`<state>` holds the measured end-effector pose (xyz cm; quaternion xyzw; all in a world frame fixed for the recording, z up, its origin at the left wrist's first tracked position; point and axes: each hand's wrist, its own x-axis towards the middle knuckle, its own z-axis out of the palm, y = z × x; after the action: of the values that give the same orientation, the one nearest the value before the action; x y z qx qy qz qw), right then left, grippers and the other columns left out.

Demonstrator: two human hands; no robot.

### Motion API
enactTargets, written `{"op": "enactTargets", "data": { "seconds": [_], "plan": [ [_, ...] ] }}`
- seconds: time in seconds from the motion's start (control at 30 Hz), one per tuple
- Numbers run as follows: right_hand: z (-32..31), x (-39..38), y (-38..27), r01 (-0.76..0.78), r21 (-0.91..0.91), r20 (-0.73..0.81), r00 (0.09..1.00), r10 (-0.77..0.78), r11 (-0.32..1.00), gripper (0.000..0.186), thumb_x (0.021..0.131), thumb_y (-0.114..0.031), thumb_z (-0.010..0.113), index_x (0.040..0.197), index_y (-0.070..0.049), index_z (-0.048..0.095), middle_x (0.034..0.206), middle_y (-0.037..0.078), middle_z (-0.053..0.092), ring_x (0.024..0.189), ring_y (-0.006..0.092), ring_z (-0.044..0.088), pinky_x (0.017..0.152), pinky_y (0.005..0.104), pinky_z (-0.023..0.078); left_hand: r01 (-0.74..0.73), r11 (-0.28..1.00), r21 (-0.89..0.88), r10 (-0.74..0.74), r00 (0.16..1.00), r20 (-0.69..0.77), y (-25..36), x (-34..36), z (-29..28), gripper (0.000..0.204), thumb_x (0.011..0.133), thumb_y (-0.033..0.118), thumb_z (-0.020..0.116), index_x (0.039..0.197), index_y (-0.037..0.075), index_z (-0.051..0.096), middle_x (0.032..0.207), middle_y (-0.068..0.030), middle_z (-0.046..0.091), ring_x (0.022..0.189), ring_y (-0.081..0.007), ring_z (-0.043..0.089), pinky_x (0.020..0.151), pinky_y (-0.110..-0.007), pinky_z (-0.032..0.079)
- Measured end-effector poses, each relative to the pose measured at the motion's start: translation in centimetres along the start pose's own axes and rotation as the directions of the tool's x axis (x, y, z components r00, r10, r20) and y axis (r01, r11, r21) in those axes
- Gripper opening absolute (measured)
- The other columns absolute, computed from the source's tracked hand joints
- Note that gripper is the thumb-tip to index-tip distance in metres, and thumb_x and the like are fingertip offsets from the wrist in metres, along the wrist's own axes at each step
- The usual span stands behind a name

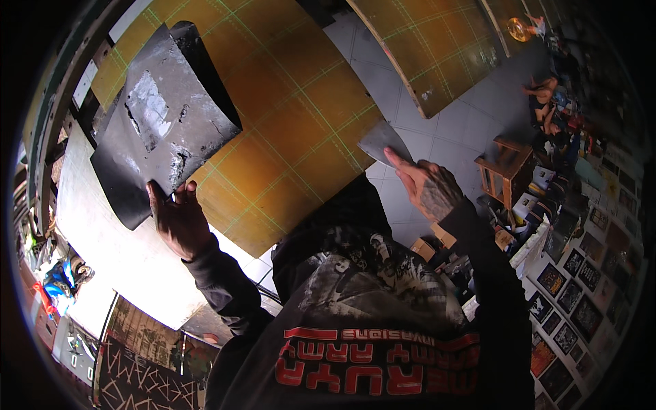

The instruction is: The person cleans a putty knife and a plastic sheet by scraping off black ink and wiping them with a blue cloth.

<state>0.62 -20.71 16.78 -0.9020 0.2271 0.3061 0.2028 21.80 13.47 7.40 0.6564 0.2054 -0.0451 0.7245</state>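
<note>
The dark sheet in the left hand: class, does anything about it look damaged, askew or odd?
Yes. The dark sheet, held by the left hand, has a ragged pale patch and rough marks that break up its otherwise darker, smoother face; its upper right side curls. Damage or residue, I cannot tell.

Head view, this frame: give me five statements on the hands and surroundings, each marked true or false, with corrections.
1. The left hand holds a dark, curled sheet. True.
2. The right hand is empty. False: it holds a small, flat grey piece.
3. The large amber board bears green crossing lines. True.
4. The wooden stool stands toward the left edge of the picture. False: it stands on the right side.
5. The floor beside the stool is pale and tiled. True.
</note>
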Motion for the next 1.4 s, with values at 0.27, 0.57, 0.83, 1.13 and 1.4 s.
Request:
{"op": "enactTargets", "data": {
  "seconds": [0.27, 0.57, 0.83, 1.13, 1.4],
  "plan": [
    [0.3, 1.1, 1.0, 0.003, 0.018, 0.048, 0.999, -0.004, 1.0, 0.042, 0.096, -0.023, 0.051, 0.138, -0.024, 0.047, 0.068, 0.021, 0.059, 0.074, 0.0385, 0.063, 0.068, 0.0453, 0.052, -0.047, 0.989, -0.142, 0.043, 0.998, -0.035, -0.5, 1.0, -0.8, 0.026, 0.085, 0.019, 0.071, 0.095, -0.004, 0.07, 0.092, -0.0153, 0.071, 0.078, -0.0196, 0.068, 0.083, -0.029, 0.053],
    [-1.1, 2.4, 1.1, 0.132, 0.053, 0.051, 0.99, -0.134, 0.99, 0.05, 0.095, -0.011, 0.05, 0.143, -0.02, 0.041, 0.071, 0.026, 0.057, 0.061, 0.0425, 0.056, 0.06, 0.0456, 0.045, -0.155, 0.978, -0.143, 0.162, 0.986, 0.039, -0.6, 0.1, 0.2, 0.057, 0.087, 0.015, 0.069, 0.131, -0.012, 0.044, 0.081, -0.0086, 0.071, 0.077, -0.0108, 0.065, 0.073, -0.024, 0.052],
    [-1.4, 4.5, 0.9, 0.169, 0.021, 0.001, 0.986, -0.169, 0.985, 0.045, 0.096, -0.02, 0.05, 0.14, -0.02, 0.043, 0.062, 0.021, 0.058, 0.057, 0.0394, 0.058, 0.057, 0.0472, 0.047, -0.047, 0.998, 0.046, 0.045, 0.998, 0.037, -1.7, 0.4, -1.5, 0.039, 0.1, 0.025, 0.045, 0.134, 0.006, 0.044, 0.125, -0.0143, 0.053, 0.088, -0.027, 0.061, 0.081, -0.042, 0.05],
    [-1.0, 4.1, 0.9, 0.185, -0.057, -0.033, 0.982, -0.187, 0.981, 0.048, 0.095, -0.017, 0.051, 0.142, -0.017, 0.04, 0.062, 0.021, 0.058, 0.059, 0.0395, 0.06, 0.061, 0.0471, 0.049, -0.061, 0.943, -0.328, 0.055, 0.998, -0.027, 0.2, -1.1, 1.9, 0.047, 0.085, 0.0, 0.067, 0.127, -0.013, 0.049, 0.077, -0.011, 0.065, 0.068, -0.0085, 0.059, 0.067, -0.022, 0.052],
    [-1.2, 4.5, -0.4, 0.159, -0.034, -0.041, 0.986, -0.16, 0.987, 0.049, 0.096, -0.018, 0.05, 0.143, -0.017, 0.038, 0.061, 0.022, 0.058, 0.056, 0.0404, 0.058, 0.058, 0.0468, 0.05, -0.07, 0.961, -0.269, 0.08, 0.996, 0.025, -0.3, -1.2, 1.1, 0.052, 0.087, -0.002, 0.061, 0.134, -0.011, 0.04, 0.079, -0.0069, 0.059, 0.071, -0.0128, 0.059, 0.069, -0.026, 0.053]
  ]
}}
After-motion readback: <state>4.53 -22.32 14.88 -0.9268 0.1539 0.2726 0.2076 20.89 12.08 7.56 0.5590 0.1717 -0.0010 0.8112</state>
